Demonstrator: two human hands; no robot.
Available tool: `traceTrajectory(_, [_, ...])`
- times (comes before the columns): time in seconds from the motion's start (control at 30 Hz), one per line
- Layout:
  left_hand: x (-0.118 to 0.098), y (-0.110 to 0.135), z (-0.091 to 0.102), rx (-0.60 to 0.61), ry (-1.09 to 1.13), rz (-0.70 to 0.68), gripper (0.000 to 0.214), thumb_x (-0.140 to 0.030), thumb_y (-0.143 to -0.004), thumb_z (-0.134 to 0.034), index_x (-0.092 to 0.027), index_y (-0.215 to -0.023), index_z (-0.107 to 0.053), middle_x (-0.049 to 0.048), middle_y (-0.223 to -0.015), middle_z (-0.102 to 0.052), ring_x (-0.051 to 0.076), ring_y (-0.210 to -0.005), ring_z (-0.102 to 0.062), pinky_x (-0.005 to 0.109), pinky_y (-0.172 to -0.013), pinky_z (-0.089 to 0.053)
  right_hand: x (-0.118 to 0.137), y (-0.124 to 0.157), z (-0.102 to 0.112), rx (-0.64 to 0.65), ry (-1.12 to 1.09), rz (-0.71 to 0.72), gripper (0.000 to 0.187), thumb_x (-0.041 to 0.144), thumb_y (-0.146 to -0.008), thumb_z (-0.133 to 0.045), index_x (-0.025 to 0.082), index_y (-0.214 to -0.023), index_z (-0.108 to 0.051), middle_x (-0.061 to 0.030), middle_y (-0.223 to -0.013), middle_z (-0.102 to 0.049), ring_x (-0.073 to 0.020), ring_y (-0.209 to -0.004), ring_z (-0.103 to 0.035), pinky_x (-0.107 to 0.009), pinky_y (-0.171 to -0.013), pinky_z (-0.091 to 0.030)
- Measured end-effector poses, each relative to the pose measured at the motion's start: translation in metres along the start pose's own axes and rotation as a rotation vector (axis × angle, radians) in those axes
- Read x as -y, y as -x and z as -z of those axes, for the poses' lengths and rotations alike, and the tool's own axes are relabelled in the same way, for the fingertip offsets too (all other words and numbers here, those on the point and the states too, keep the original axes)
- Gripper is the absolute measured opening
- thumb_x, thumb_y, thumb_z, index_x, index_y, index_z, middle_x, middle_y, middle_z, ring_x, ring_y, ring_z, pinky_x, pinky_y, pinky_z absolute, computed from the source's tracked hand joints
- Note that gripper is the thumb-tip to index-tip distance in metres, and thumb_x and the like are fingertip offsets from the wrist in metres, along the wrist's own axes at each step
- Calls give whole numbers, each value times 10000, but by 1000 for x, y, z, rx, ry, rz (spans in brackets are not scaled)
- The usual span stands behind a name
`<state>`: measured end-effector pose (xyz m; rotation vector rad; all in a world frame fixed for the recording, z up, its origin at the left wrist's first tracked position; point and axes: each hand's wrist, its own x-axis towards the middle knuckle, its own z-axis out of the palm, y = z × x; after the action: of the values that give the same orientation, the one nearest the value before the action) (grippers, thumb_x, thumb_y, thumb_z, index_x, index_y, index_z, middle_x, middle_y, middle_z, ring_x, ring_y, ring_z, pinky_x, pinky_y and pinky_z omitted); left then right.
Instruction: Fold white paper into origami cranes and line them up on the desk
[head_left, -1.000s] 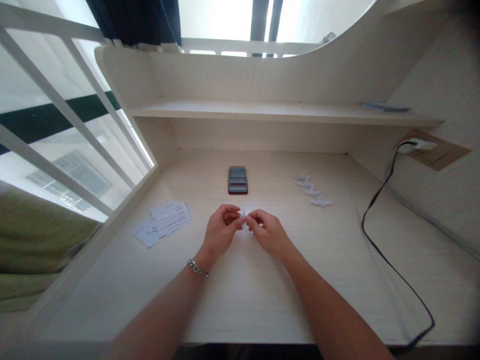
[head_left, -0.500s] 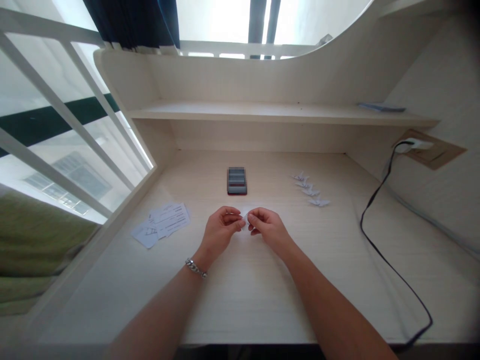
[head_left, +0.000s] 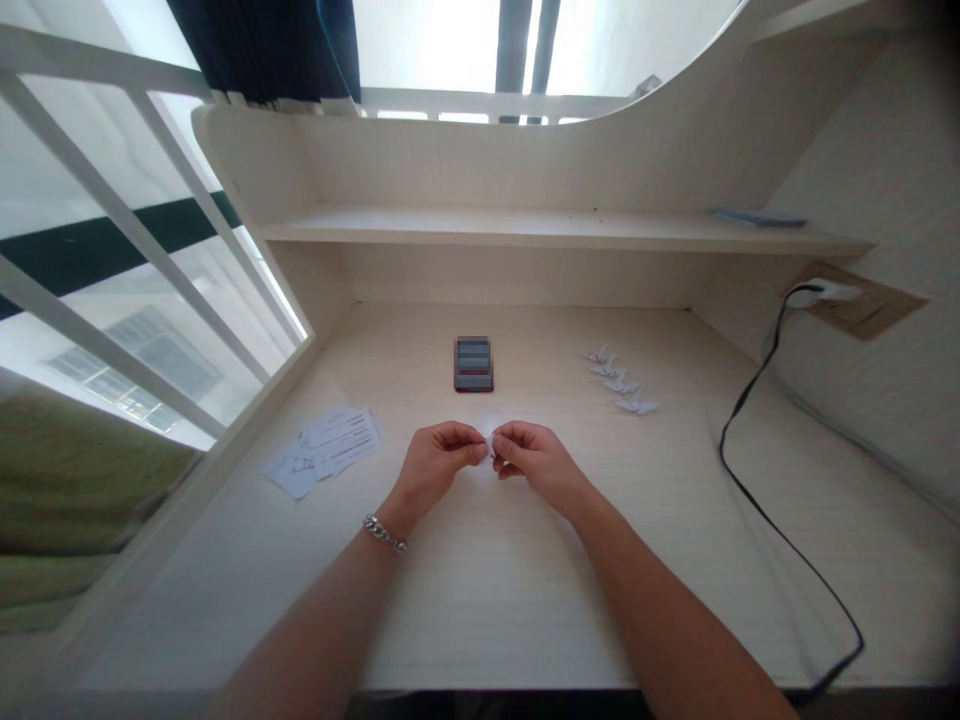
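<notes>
A small folded piece of white paper (head_left: 490,447) is pinched between my two hands over the middle of the desk, mostly covered by the fingers. My left hand (head_left: 446,458), with a chain bracelet (head_left: 385,534) at the wrist, grips its left side between thumb and forefinger. From the right, my right hand (head_left: 534,457) pinches the other side, its fingers curled. Beyond the hands to the right, several folded paper cranes (head_left: 618,382) stand in a slanting row. Printed and plain paper squares (head_left: 339,440) lie overlapping to the left.
A phone-like dark object (head_left: 473,364), its face blurred out, lies behind the hands. At right a black cable (head_left: 757,492) runs from a wall socket (head_left: 862,300) down across the desk. A shelf (head_left: 525,225) spans the back, and a white railing (head_left: 142,225) borders the left.
The fingers of my left hand have closed in more, and less of the paper shows between the hands. Both hands stay at nearly the same spot. The things on the desk have not moved.
</notes>
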<state>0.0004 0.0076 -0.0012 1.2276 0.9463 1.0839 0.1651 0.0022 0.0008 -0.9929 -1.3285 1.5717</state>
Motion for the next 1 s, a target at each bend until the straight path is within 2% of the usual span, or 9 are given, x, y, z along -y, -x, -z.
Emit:
traceTrajectory(0.27, [3, 1, 0, 26, -4, 7, 194, -228, -624, -712, -112, -764, -644, 39, -691, -651, 115, -625, -572, 239, -615, -463, -5, -1, -2, -24, 73, 12, 226, 387, -786, -519, 163, -775, -546, 2, -631, -555, -107, -568, -535, -249, -535, -470])
traceTrajectory(0.53, [4, 0, -7, 14, -32, 64, 252, -350, -642, -681, -122, -691, -584, 10, -658, -607, 118, -633, -574, 270, -650, -502, -4, 3, -10, -213, 641, 245, 140, 263, -822, -442, 181, -808, -555, -26, -734, -592, -126, -636, -528, -240, -572, -414])
traceTrajectory(0.73, [4, 0, -11, 23, 149, 96, 253, -366, -690, -637, -126, -715, -563, 1, -695, -593, 109, -690, -577, 298, -708, -516, -2, 3, -14, -307, 738, 310, 162, 264, -845, -410, 185, -807, -546, -38, -766, -592, -146, -685, -525, -248, -606, -397])
traceTrajectory(0.8, [3, 0, -12, -9, 161, 103, 244, -358, -691, -635, -126, -711, -562, 4, -715, -599, 112, -708, -585, 289, -702, -519, -2, 3, -14, -337, 753, 319, 166, 267, -853, -399, 183, -817, -538, -44, -779, -590, -151, -698, -526, -251, -616, -396])
traceTrajectory(0.9, [3, -1, -13, -124, 103, 117, 233, -326, -667, -658, -125, -683, -541, 6, -670, -605, 117, -662, -602, 276, -663, -522, -1, 3, -14, -356, 837, 352, 157, 250, -855, -392, 179, -822, -527, -56, -802, -577, -162, -734, -522, -260, -643, -394])
traceTrajectory(1.0, [4, -1, -12, -188, 58, 139, 249, -276, -639, -683, -145, -767, -515, -9, -599, -601, 133, -576, -614, 272, -572, -517, 1, 4, -15, -345, 932, 376, 159, 231, -859, -379, 176, -828, -525, -65, -820, -565, -170, -761, -518, -273, -683, -393])
